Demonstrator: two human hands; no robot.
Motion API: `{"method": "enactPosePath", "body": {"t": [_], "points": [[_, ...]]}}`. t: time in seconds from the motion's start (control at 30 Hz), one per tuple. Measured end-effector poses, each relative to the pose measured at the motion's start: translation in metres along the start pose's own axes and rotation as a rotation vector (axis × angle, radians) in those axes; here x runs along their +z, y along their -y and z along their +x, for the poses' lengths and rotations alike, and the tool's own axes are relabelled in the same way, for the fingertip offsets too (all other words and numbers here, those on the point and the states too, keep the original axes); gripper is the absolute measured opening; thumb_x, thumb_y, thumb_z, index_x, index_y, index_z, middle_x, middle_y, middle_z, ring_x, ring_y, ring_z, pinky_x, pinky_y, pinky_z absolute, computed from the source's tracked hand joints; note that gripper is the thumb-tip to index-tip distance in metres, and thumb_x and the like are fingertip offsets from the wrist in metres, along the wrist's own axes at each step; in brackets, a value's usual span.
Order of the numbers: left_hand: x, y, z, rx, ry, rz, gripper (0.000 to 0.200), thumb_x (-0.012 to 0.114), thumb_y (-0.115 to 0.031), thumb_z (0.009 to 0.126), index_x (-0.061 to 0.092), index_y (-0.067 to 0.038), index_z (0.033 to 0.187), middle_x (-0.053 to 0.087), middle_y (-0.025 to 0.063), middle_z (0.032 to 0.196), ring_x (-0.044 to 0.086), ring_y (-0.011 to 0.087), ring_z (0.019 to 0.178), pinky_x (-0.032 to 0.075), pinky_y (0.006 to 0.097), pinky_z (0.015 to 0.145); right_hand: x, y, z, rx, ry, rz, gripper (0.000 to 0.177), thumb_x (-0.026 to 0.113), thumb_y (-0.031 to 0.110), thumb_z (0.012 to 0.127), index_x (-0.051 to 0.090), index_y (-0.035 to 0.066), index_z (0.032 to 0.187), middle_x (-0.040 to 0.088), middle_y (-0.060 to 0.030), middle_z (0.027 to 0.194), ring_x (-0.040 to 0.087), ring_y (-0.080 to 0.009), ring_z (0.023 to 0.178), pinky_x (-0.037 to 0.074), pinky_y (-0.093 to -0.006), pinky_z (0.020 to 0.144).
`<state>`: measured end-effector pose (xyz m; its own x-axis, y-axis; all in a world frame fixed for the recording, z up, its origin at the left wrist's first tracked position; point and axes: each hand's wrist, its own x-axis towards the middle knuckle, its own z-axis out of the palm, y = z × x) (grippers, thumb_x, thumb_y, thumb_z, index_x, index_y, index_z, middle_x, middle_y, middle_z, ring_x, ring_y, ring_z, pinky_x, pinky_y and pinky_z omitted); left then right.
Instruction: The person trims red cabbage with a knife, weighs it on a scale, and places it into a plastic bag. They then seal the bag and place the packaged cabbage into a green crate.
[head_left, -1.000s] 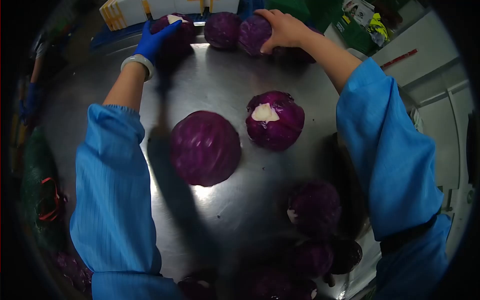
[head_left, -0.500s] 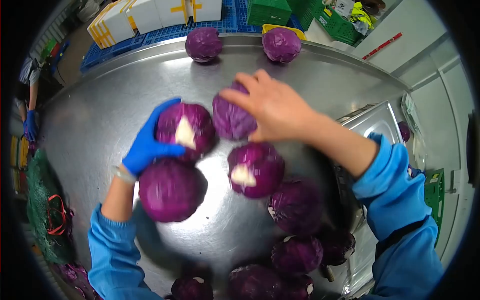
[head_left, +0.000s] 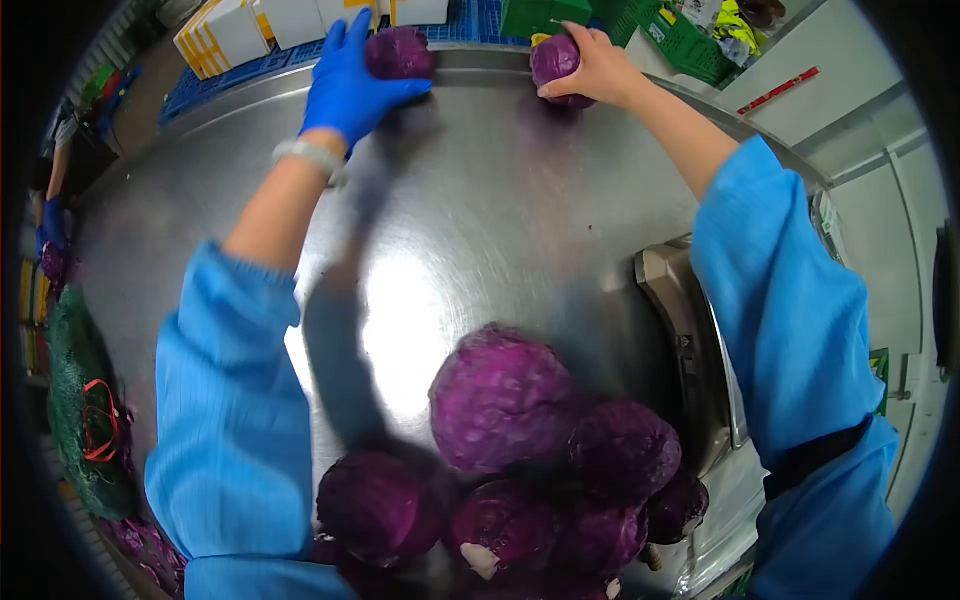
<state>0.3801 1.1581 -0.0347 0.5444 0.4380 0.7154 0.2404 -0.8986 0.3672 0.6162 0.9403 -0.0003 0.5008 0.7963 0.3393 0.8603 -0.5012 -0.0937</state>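
At the far rim of the steel table, my left hand (head_left: 352,92), in a blue glove, cups the left side of a red cabbage (head_left: 400,54). Its thumb lies along the near side and its fingers stretch up past the far side. My bare right hand (head_left: 600,72) is wrapped round the right side of another red cabbage (head_left: 555,66) by the same rim. Nearer to me a large red cabbage (head_left: 498,398) lies among several others, including one at the left (head_left: 378,508) and one with a pale cut stem (head_left: 503,528).
A scale (head_left: 680,320) with a metal pan stands at the right, partly behind my right sleeve. A green net sack (head_left: 82,400) with red string lies at the left edge. White boxes (head_left: 222,40) and a green crate (head_left: 690,45) are beyond the table. Another person's gloved hand (head_left: 52,225) shows far left.
Both hands have moved from the middle of the table to the far rim and taken hold of the two cabbages there. The mid-table cabbages now lie in a cluster nearer to me.
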Motion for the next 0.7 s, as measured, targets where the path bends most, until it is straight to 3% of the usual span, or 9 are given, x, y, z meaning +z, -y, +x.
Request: {"method": "enactPosePath", "body": {"t": [0.03,0.17,0.2,0.3,0.37,0.43,0.53,0.6,0.7], "points": [[0.011,0.001,0.007,-0.050,0.175,-0.096,0.105,0.085,-0.044,0.062,0.032,-0.014,0.147,0.032,0.0256,0.147,0.032,0.0399,0.137,0.034,0.0438,0.111,0.009,-0.005,0.000,0.058,0.045,0.023,0.105,0.083,0.054,0.052,0.041,0.015,0.140,0.044,-0.0222,0.135,0.051,-0.0479,0.114,0.046,-0.0506,0.096],[0.040,-0.001,0.000,-0.143,0.146,-0.073,0.090,0.084,-0.030,0.061,0.042,-0.020,0.139,0.040,0.0200,0.139,0.043,0.0370,0.129,0.041,0.0428,0.106,-0.003,0.007,-0.014,-0.045,0.054,0.008,0.102,0.083,0.055,0.052,0.044,0.015,0.136,0.048,-0.0232,0.124,0.054,-0.0447,0.112,0.048,-0.0476,0.092],[0.036,-0.005,-0.002,-0.149,0.133,-0.049,0.086,0.083,-0.027,0.060,0.044,-0.021,0.137,0.042,0.0187,0.137,0.046,0.0364,0.127,0.043,0.0426,0.104,-0.006,0.010,-0.021,-0.099,0.077,0.082,0.099,0.085,0.049,0.055,0.042,0.013,0.136,0.049,-0.0189,0.125,0.053,-0.0367,0.114,0.046,-0.0422,0.095],[0.019,-0.008,-0.014,-0.194,0.109,-0.139,0.079,0.084,-0.032,0.059,0.049,-0.028,0.130,0.044,0.0119,0.138,0.054,0.0355,0.118,0.049,0.0430,0.097,-0.033,0.045,-0.068,-0.186,0.295,0.371,0.094,0.088,0.041,0.055,0.045,0.008,0.132,0.050,-0.0178,0.125,0.051,-0.0332,0.117,0.042,-0.0385,0.101],[0.003,-0.010,-0.027,-0.283,0.175,-0.268,0.080,0.084,-0.032,0.061,0.047,-0.019,0.131,0.044,0.0134,0.137,0.055,0.0324,0.116,0.049,0.0398,0.096,-0.041,0.068,-0.109,-0.356,0.325,0.397,0.094,0.088,0.039,0.054,0.044,0.008,0.132,0.050,-0.0173,0.122,0.049,-0.0347,0.118,0.043,-0.0408,0.100],[0.000,0.006,-0.047,-0.340,0.202,-0.469,0.081,0.084,-0.030,0.063,0.045,-0.016,0.133,0.045,0.0142,0.135,0.055,0.0306,0.116,0.049,0.0374,0.096,-0.068,0.098,-0.153,-0.300,0.417,0.392,0.092,0.086,0.039,0.058,0.043,0.007,0.132,0.047,-0.0162,0.125,0.049,-0.0371,0.118,0.043,-0.0431,0.099],[-0.077,-0.047,-0.071,-0.933,0.296,-0.943,0.077,0.080,-0.027,0.070,0.041,-0.012,0.135,0.049,0.0153,0.130,0.055,0.0290,0.116,0.050,0.0360,0.094,-0.090,0.110,-0.184,-0.235,0.587,0.563,0.092,0.084,0.039,0.063,0.040,0.009,0.137,0.045,-0.0179,0.131,0.048,-0.0395,0.120,0.041,-0.0429,0.102],[-0.113,-0.047,-0.091,-1.023,0.376,-1.312,0.070,0.073,-0.022,0.077,0.039,-0.015,0.137,0.050,0.0154,0.129,0.054,0.0295,0.116,0.051,0.0377,0.092,-0.109,0.105,-0.206,-0.242,0.522,0.534,0.093,0.083,0.040,0.065,0.038,0.010,0.140,0.045,-0.0195,0.133,0.049,-0.0412,0.118,0.041,-0.0426,0.101],[-0.205,-0.129,-0.111,-0.703,0.362,-1.218,0.072,0.068,-0.016,0.078,0.034,-0.014,0.142,0.046,0.0137,0.136,0.051,0.0303,0.122,0.048,0.0408,0.098,-0.182,0.140,-0.249,0.152,0.305,0.985,0.089,0.081,0.030,0.072,0.031,0.010,0.144,0.043,-0.0165,0.137,0.045,-0.0305,0.126,0.038,-0.0407,0.106]]}}
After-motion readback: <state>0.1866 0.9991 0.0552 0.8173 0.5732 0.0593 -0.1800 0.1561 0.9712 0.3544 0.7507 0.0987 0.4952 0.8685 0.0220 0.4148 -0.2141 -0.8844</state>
